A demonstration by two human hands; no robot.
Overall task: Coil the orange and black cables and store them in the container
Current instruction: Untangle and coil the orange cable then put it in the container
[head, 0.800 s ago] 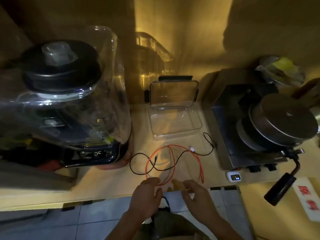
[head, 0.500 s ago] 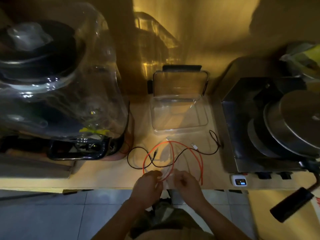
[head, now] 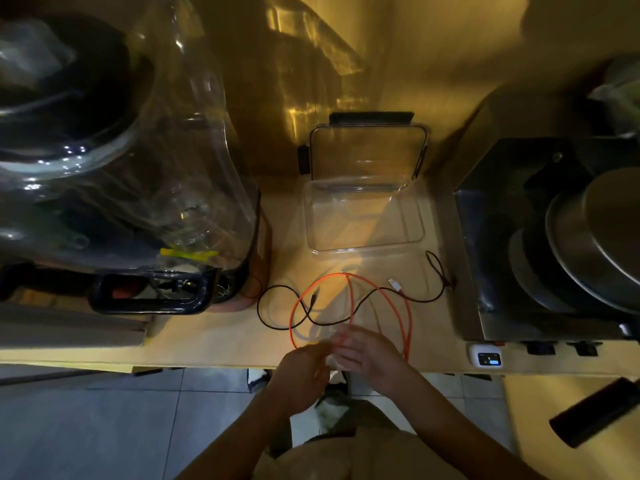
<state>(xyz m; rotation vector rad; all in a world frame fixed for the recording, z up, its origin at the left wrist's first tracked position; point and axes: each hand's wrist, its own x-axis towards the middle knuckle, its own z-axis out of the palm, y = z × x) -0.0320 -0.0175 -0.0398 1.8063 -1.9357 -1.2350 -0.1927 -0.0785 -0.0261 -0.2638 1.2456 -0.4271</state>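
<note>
- Both hands meet at the counter's (head: 207, 341) near edge. Left hand (head: 304, 372) and right hand (head: 370, 355) close together, fingers curled around the near end of the orange cable (head: 403, 313).
- How firm the pinch is: cannot tell, blurred.
- Orange cable loops away from the hands across the counter.
- Black cable (head: 277, 323) lies loose, crossing the orange loops, untouched.
- Clear container (head: 363, 247) sits open beyond the cables, lid (head: 367, 150) upright.
</note>
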